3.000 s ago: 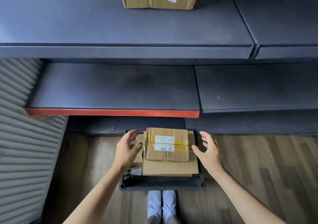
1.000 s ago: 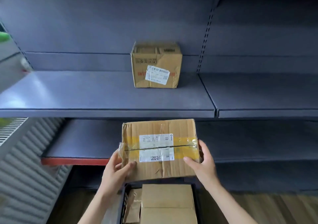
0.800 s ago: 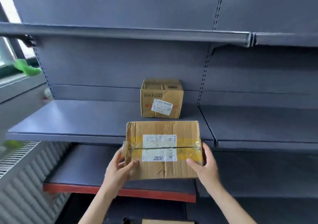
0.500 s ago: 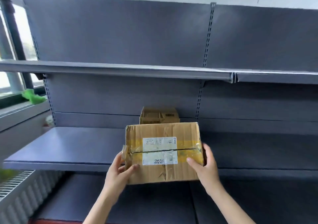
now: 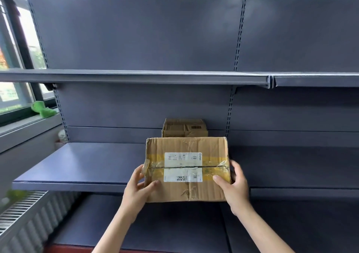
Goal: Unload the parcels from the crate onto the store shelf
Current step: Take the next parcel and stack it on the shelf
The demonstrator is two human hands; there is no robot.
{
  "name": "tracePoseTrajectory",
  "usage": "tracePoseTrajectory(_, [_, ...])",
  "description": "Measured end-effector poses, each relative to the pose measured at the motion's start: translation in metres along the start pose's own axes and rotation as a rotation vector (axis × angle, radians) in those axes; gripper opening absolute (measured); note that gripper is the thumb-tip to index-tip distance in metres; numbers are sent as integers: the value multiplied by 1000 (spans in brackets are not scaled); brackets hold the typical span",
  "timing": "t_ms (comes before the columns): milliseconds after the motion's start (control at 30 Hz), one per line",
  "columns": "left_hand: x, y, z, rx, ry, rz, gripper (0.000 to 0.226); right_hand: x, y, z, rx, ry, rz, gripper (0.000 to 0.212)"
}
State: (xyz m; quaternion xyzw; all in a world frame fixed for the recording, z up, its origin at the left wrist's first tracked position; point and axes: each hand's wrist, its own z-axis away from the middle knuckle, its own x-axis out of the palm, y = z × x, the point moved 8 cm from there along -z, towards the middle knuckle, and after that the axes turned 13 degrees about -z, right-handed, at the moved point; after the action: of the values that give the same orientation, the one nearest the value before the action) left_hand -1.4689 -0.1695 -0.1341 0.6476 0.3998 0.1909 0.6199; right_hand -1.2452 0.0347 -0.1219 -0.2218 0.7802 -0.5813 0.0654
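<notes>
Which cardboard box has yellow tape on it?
The big parcel held between the left hand and right hand. The smaller box behind it on the shelf shows none.

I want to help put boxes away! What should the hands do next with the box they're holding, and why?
Probably push the held box forward and set it down on the middle shelf. The left hand and right hand grip its sides in the air at that shelf's front edge, so it isn't resting yet. There is bare shelf in front of the other box, which stands at the back.
</notes>
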Motion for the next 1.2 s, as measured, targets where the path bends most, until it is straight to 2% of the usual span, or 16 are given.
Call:
tracePoseTrajectory(433, [10,-11,-9,-35,-22,4,48,0,16,-2,46,11,-27,64])
tracePoseTrajectory(833, [-7,79,-61,161,20,-120,46,15,-51,-60,-91,27,-67,64])
tracePoseTrajectory(900, [-13,82,-62,146,40,-106,46,18,-65,-68,-96,0,-70,63])
tracePoseTrajectory(1033, [-41,97,-58,145,172,-178,65,21,-106,-78,-189,-107,28,57])
tracePoseTrajectory(1133, [-64,130,-55,257,258,-323,68,25,-136,-82,-245,-177,104,56])
tracePoseTrajectory(1200, [-69,158,-55,350,248,-443,65,31,-152,-82,-267,-236,132,55])
